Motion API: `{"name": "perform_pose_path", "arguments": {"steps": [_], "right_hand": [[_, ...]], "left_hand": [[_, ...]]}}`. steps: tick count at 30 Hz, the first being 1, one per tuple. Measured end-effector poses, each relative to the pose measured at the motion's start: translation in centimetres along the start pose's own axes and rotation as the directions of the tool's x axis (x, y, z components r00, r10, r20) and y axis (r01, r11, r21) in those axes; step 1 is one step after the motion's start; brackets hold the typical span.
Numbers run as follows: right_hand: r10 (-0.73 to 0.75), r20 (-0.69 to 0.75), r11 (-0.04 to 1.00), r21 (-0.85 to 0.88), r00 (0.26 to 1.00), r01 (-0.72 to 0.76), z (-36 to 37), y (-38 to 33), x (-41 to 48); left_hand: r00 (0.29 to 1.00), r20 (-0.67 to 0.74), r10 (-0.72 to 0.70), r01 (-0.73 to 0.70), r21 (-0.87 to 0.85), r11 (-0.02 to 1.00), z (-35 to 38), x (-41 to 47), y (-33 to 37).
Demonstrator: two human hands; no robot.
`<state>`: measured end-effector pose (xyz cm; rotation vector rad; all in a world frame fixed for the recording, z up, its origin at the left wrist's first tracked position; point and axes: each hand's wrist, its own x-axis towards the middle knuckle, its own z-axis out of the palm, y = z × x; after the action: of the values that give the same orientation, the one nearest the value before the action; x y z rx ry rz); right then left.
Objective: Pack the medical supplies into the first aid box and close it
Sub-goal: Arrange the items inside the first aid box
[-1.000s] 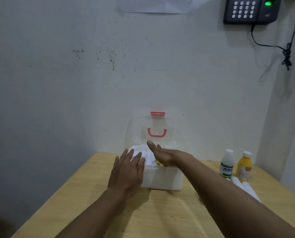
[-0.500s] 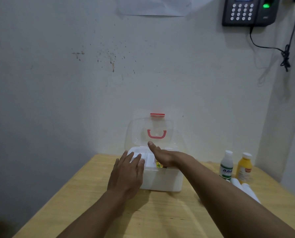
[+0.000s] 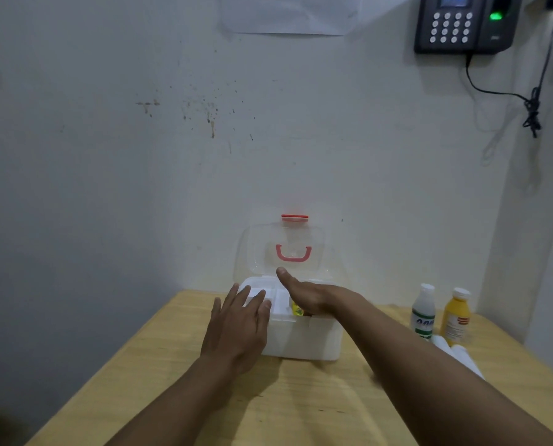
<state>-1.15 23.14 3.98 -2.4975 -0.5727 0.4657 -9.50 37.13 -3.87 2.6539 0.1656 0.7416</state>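
Note:
A white first aid box (image 3: 313, 342) stands on the wooden table (image 3: 300, 400) against the wall. Its clear lid (image 3: 255, 252), with a red handle and red latch, is raised upright. My left hand (image 3: 236, 329) lies flat, fingers spread, on the box's left front corner. My right hand (image 3: 304, 294) reaches palm down into the box over a yellow item (image 3: 297, 310); its fingers are hidden, so I cannot tell if it holds anything. A white bottle (image 3: 423, 312) and a yellow bottle (image 3: 455, 315) stand to the right, with white rolls (image 3: 458, 354) in front of them.
The wall rises directly behind the box. A keypad device (image 3: 461, 22) with a dangling cable hangs at the upper right, a paper sheet (image 3: 284, 14) above. The table's left edge runs diagonally toward me.
Both hands and the box stay almost where they were; the view has shifted very slightly.

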Motion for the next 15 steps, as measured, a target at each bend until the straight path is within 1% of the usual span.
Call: {"name": "perform_pose_path", "arguments": {"steps": [2,5,7,9,12,15], "right_hand": [[-0.003,-0.051,1.000,-0.032,0.999,0.001,-0.5,-0.1,-0.8],[-0.023,-0.171,0.997,-0.081,0.985,0.010,-1.4,-0.2,-2.3],[-0.070,-0.240,0.992,-0.122,0.968,0.041,-2.0,0.1,-3.4],[-0.142,-0.294,0.974,-0.211,0.945,0.081,-2.5,0.9,-4.3],[-0.181,-0.342,0.957,-0.279,0.922,0.084,-3.0,2.3,-6.2],[-0.167,-0.354,0.945,-0.324,0.920,0.047,-3.5,3.8,-8.4]], "left_hand": [[1.000,0.004,0.019,-0.019,0.023,1.000,-0.3,0.0,0.1],[0.998,-0.016,0.064,-0.063,0.061,0.996,-0.8,-0.2,0.8],[0.997,-0.012,0.081,-0.079,0.069,0.994,-1.0,-0.4,1.6],[0.996,-0.003,0.091,-0.091,0.071,0.993,-1.2,-0.7,2.5],[0.993,0.013,0.118,-0.119,0.086,0.989,-1.4,-1.4,4.1],[0.988,0.034,0.153,-0.156,0.115,0.981,-1.3,-2.2,5.8]]}}
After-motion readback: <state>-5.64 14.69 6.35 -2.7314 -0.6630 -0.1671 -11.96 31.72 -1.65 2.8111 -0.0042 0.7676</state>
